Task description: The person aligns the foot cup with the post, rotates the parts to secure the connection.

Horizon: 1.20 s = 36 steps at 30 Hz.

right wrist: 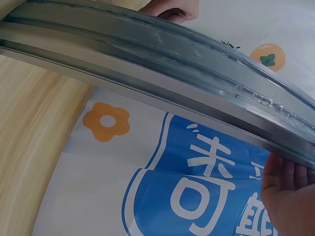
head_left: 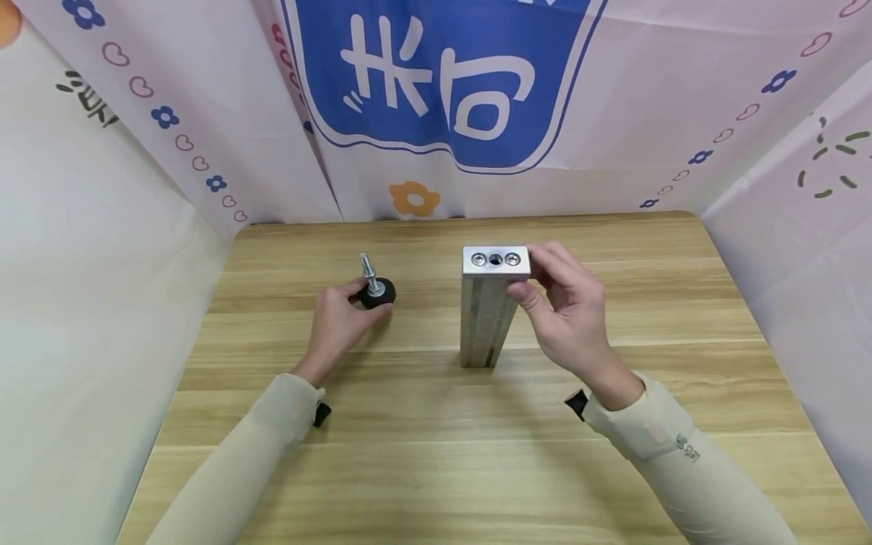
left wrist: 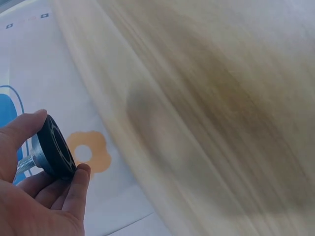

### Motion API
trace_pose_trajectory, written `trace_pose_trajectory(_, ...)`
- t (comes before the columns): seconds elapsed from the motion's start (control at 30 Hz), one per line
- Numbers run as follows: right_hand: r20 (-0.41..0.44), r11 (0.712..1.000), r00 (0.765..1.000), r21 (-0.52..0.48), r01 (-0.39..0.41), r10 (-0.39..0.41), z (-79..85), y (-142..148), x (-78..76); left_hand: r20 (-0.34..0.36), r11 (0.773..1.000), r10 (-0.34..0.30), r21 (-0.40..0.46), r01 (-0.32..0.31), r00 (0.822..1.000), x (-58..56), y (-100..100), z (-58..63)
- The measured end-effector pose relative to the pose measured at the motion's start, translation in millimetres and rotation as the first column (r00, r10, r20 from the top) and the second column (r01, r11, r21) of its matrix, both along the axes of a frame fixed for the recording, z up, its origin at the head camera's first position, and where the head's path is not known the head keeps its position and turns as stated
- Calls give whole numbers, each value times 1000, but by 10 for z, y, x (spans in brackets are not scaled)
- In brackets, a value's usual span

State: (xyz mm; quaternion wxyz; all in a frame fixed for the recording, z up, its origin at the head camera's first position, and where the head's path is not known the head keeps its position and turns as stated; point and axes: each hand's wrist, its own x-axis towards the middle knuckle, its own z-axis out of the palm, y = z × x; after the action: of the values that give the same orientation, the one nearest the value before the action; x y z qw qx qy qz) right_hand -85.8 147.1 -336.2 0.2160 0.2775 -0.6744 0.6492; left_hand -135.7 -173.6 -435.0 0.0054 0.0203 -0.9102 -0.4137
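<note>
My left hand [head_left: 338, 319] pinches a levelling foot [head_left: 387, 295] by its round black base, with thumb and fingers on the rim. Its threaded metal stud [head_left: 369, 266] points up, tilted slightly left; the left wrist view shows the base's underside held off the table. An aluminium profile [head_left: 482, 322] stands upright on the table, to the right of the foot and apart from it. On its top end sits a metal end plate [head_left: 496, 269] with two screws and a hole between them. My right hand [head_left: 574, 316] grips the profile's top right side between thumb and fingers.
The wood-grain table [head_left: 422, 469] ends at a back edge against a printed cloth [head_left: 599, 182]. More cloth walls, a left one [head_left: 75, 288] and a right one [head_left: 804, 272], border its sides. Both sleeves carry a small black device at the wrist.
</note>
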Motion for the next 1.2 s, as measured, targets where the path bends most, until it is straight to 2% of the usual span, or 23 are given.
trace_pose_trajectory(0.27,0,1000,1000,7,1,-1,2,5,4,-19,999,-39,-17,39,999,50,43,126)
trace_pose_trajectory(0.6,-2,1000,1000,13,10,-10,2,-4,10,-23,996,-80,-38,79,997,102,151,357)
trace_pose_trajectory(0.73,-2,1000,1000,16,7,-7,-2,-9,7,-27,996,-83,-40,82,996,144,185,418)
trace_pose_trajectory(0.9,-1,1000,1000,15,9,-9,-1,-13,1,-64,993,-111,-40,108,992,198,221,481)
trace_pose_trajectory(1.2,0,1000,1000,7,6,-6,-2,-14,8,-74,990,-131,-52,127,989,222,258,608)
